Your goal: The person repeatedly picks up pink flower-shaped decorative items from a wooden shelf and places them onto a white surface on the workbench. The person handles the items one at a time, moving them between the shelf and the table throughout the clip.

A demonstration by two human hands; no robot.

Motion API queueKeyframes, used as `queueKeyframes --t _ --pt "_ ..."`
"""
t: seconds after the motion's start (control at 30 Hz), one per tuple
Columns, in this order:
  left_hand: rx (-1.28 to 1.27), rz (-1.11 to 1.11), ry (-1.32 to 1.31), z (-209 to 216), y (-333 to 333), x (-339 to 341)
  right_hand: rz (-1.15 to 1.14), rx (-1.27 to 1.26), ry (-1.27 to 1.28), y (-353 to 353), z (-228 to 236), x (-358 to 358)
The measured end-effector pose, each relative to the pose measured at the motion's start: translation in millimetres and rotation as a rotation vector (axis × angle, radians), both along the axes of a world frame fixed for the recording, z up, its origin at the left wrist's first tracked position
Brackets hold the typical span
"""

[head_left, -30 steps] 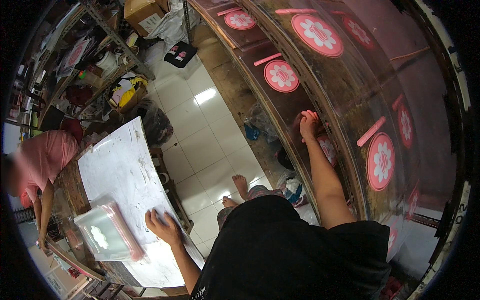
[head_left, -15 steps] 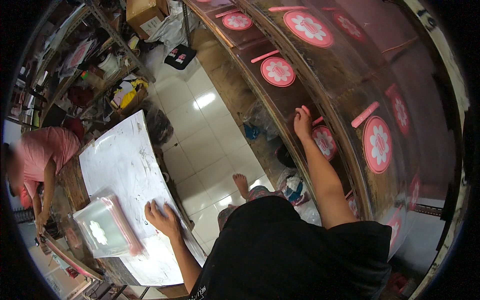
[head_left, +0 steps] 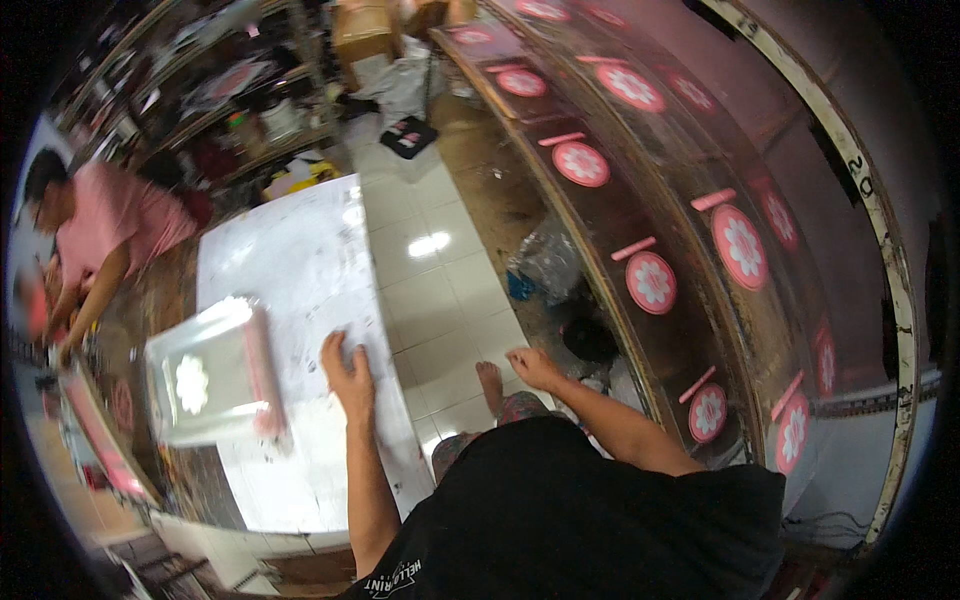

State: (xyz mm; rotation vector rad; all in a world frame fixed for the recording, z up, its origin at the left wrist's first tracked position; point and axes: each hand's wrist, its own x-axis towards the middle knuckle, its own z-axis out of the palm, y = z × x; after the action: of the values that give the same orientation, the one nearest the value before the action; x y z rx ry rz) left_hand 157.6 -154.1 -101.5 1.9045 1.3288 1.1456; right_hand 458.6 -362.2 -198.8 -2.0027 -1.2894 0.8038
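My left hand (head_left: pixel 348 375) is open with its fingers apart, at the right part of a white board (head_left: pixel 310 260) on the left table. No object shows in it. Left of it lies a stack of clear plastic sheets or bags (head_left: pixel 225 350) with a white flower print and a pink edge. My right hand (head_left: pixel 537 370) is curled closed over the floor gap, with nothing visible in it. To its right, a long dark worktop (head_left: pixel 625 345) carries a row of pink round prints with white flowers, such as this one (head_left: pixel 651 282), each beside a pink strip (head_left: pixel 634 248).
Behind the first row runs another raised row with a pink flower print (head_left: pixel 739 248). A person in a pink shirt (head_left: pixel 125 215) leans over the far left table. Shelves (head_left: pixel 220 120) and boxes stand at the back. Crumpled plastic (head_left: pixel 548 255) lies under the right worktop's edge.
My right hand has come off the right worktop and moved left over the floor gap, its fingers curling. The view has turned. My left hand stays near the white board.
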Motion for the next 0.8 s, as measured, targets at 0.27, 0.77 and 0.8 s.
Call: queueKeyframes --t 0.27,0.77,0.8 --pt "-0.062 -0.118 0.027 27 -124 -109 0.298 -0.552 0.016 -116 -73 -71" --pt "-0.002 0.508 0.444 8 -173 -222 0.156 -0.405 0.198 -107 -140 -101" --pt "-0.006 0.529 0.443 7 -173 -221 0.18 -0.409 0.199 -113 -136 -104"
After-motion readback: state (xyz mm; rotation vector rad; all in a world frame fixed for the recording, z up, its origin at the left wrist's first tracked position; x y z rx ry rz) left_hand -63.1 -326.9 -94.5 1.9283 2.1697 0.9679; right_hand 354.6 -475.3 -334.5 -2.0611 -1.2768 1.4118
